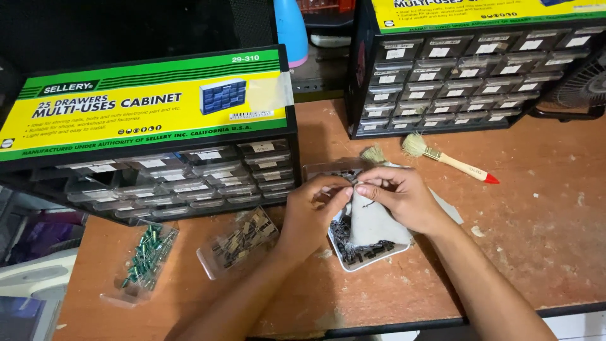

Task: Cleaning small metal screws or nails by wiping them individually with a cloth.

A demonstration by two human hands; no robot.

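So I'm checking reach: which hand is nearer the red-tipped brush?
Right. The right hand lies just below-left of the brush; the left hand sits farther left, beyond it.

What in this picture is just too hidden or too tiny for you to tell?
- Head view: whatever the left hand and right hand pinch between their fingertips is too small and covered by the fingers.
- The white tray of small dark parts is partly hidden by both hands and a grey sheet.
- The small drawer cabinet drawers' contents are blurred.
- A fan is cut off by the right edge.
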